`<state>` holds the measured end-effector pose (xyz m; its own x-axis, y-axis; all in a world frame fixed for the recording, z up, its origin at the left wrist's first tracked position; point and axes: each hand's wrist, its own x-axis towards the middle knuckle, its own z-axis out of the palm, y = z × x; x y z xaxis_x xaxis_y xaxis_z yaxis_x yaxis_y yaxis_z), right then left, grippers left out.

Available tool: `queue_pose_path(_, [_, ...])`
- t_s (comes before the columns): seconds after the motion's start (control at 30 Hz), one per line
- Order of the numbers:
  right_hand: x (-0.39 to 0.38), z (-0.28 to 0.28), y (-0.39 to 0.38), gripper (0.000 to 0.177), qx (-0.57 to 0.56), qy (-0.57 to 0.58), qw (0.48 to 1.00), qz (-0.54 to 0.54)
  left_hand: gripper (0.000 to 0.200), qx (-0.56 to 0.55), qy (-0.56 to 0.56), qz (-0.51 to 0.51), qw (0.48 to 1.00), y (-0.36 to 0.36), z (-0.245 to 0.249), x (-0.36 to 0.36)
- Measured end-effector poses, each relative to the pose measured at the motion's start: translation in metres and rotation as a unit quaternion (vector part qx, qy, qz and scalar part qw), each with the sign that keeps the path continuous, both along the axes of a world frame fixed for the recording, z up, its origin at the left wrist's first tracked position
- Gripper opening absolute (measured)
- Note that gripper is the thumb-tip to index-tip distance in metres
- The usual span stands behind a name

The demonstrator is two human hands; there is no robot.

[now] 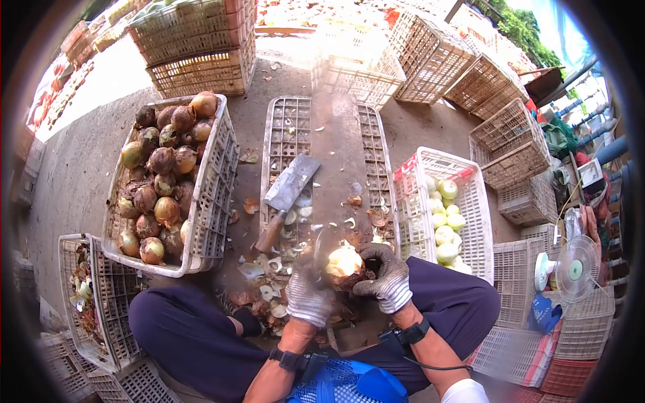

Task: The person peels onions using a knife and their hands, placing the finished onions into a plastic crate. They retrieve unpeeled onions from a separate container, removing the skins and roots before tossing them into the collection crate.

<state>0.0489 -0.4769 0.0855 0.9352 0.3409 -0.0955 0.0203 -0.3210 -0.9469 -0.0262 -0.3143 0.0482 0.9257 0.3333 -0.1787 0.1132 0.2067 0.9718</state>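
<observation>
My right hand [385,277], in a dirty grey-and-white glove, grips a partly peeled onion [345,263] from its right side. Pale flesh shows on top of the onion, and dark brown skin remains lower down. My left hand [310,294], gloved too, is closed at the onion's left around what looks like a small knife [318,247]; only a thin blade shows and its handle is hidden. Both hands are low over the near end of a wooden board [339,161]. A cleaver [293,183] with a wooden handle lies left of the board.
A crate [230,164] of unpeeled onions stands left, and a white crate [478,221] of peeled onions stands right. The board rests across a low crate [270,141]. Peel scraps [269,292] litter the floor. Stacked crates [195,67] and a fan [576,270] stand farther out.
</observation>
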Motion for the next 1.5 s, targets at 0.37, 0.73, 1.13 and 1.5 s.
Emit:
queue_pose_path(0.37, [0.019,-0.015,0.007,0.089,-0.189,0.06,0.979,0.051,0.047,-0.169,0.018,0.012,0.985,0.01,-0.025,0.012])
queue_pose_path(0.73, [0.017,-0.005,0.026,0.081,-0.218,-0.014,0.972,0.083,0.038,0.2,0.178,-0.075,0.961,0.02,0.018,0.001])
queue_pose_path(1.13, [0.021,0.018,0.04,0.068,-0.315,0.001,0.944,0.095,0.035,0.444,0.175,-0.187,0.859,0.001,0.036,-0.032])
queue_pose_path(1.5, [0.02,0.021,0.042,0.058,-0.283,-0.028,0.954,0.091,0.027,0.478,0.236,-0.225,0.816,-0.007,-0.001,-0.021])
